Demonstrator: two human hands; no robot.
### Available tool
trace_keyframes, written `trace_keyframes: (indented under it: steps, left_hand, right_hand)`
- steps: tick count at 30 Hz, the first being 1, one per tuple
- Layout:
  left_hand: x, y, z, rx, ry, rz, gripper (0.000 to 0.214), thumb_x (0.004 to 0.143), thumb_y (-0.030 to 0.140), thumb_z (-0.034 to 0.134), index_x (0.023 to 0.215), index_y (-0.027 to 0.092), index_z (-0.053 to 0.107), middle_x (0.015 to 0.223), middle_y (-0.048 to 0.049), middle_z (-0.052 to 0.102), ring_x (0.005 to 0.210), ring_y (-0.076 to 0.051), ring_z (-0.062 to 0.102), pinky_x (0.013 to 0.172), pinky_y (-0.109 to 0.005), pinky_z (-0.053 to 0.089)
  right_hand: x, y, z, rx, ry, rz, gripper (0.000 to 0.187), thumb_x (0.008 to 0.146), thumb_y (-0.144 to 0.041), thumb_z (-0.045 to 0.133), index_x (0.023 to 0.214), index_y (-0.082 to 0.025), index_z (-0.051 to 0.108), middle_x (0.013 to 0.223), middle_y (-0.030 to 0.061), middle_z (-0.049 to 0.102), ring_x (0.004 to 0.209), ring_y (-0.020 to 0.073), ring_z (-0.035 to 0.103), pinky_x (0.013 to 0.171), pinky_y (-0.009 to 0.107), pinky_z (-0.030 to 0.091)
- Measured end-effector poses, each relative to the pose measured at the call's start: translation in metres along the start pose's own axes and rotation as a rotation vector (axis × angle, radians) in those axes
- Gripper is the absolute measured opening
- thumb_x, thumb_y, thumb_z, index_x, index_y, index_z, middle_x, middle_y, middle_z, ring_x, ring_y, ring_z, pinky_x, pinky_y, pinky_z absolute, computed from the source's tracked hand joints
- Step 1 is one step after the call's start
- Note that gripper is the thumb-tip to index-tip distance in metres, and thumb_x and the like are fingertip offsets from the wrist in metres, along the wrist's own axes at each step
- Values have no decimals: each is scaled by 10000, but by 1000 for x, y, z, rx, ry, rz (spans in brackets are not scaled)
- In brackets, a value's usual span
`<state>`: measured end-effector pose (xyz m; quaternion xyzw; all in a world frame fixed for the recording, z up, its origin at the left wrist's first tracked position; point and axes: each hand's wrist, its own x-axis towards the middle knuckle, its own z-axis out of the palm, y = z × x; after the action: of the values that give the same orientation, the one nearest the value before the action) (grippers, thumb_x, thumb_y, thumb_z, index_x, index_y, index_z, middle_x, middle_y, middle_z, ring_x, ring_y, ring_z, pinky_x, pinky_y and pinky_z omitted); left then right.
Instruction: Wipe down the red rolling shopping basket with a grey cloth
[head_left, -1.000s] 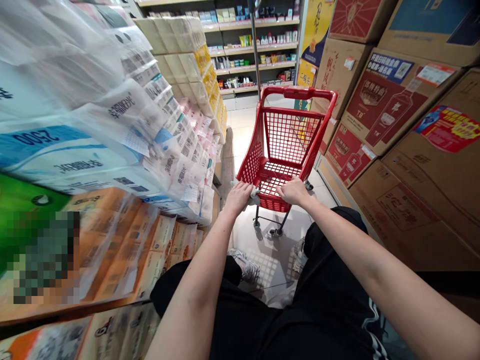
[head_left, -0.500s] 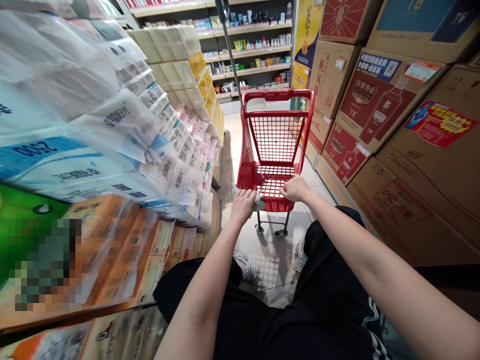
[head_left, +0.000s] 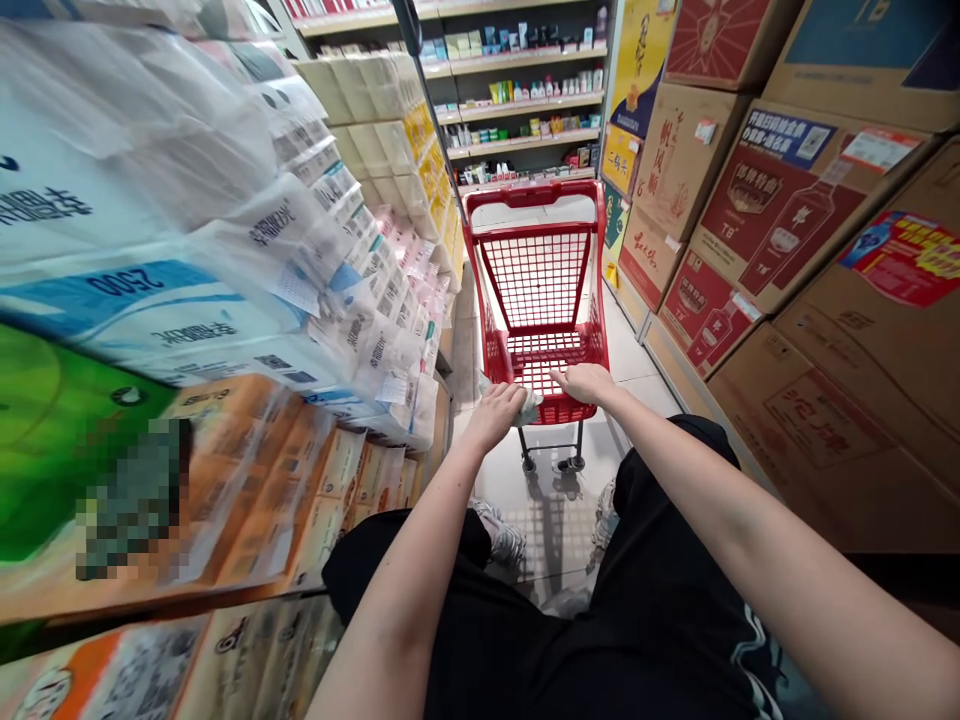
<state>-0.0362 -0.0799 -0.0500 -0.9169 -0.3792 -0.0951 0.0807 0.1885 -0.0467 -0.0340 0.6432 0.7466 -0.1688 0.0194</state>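
A red plastic shopping cart [head_left: 541,232] stands in front of me in the aisle, its basket grid facing up. My left hand [head_left: 498,414] is closed over a crumpled pale cloth [head_left: 529,404] at the cart's near left corner. My right hand [head_left: 586,384] lies over the near right rim of the cart, thumb side toward the basket. Its fingers look bent around the rim, though their undersides are hidden. A thin dark pole [head_left: 435,115] rises beside the cart's far left corner.
Stacked white tissue packs [head_left: 187,290] and orange packs [head_left: 247,480] line the left side close to my arm. Cardboard cartons [head_left: 780,210] are piled along the right. Shelves [head_left: 517,105] of small goods stand at the far end. Pale floor tiles [head_left: 645,375] run between.
The cart and pole have shifted a little left relative to my right hand, while the stacks slid right in view. My right hand's grip looks flatter and looser; the left still holds the cloth.
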Motion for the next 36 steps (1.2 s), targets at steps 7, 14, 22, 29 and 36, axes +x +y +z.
trace_keyframes:
  steps: [7, 14, 22, 29, 36]
  left_hand:
    - [-25, -54, -11, -54, 34, 71, 255, 877, 87, 416, 1052, 189, 571, 1251, -96, 570, 1341, -232, 371, 1126, -488, 257]
    - [-25, -57, -10, -1, 30, 52, 324, 877, 36, 382, 1100, 181, 567, 1259, -80, 561, 1441, -223, 128, 1165, -502, 171]
    - [-6, -62, -20, -85, -58, 190, 240, 862, 73, 498, 1045, 180, 609, 1154, -85, 635, 1354, -192, 369, 1171, -450, 195]
    - [-19, -49, -6, -311, 39, 55, 352, 881, 93, 448, 1190, 220, 560, 1368, -57, 516, 1398, -147, 280, 1094, -348, 371]
    - [-52, -15, 40, -607, 562, -771, 301, 919, 240, 394, 1164, 156, 547, 1156, -113, 621, 1101, -219, 585, 952, -387, 481]
  right_hand:
    - [0, -11, -4, -14, 15, -20, 694, 936, -571, 135, 892, -161, 693, 995, 143, 695, 925, 266, 638, 740, 330, 435]
    - [1, -9, -3, -26, 71, 14, 653, 944, -526, 173, 794, -160, 692, 880, 132, 703, 824, 249, 646, 700, 316, 421]
    - [2, -43, 11, 45, 168, 56, 745, 941, -550, 88, 839, -151, 708, 927, 152, 702, 865, 259, 647, 714, 327, 421]
    - [5, -57, 14, 130, 90, 162, 691, 928, -575, 142, 999, -166, 695, 1065, 153, 683, 949, 265, 636, 738, 321, 427]
    - [2, -49, 12, 130, 95, 165, 689, 923, -583, 157, 946, -160, 700, 1014, 154, 690, 911, 267, 640, 722, 314, 424]
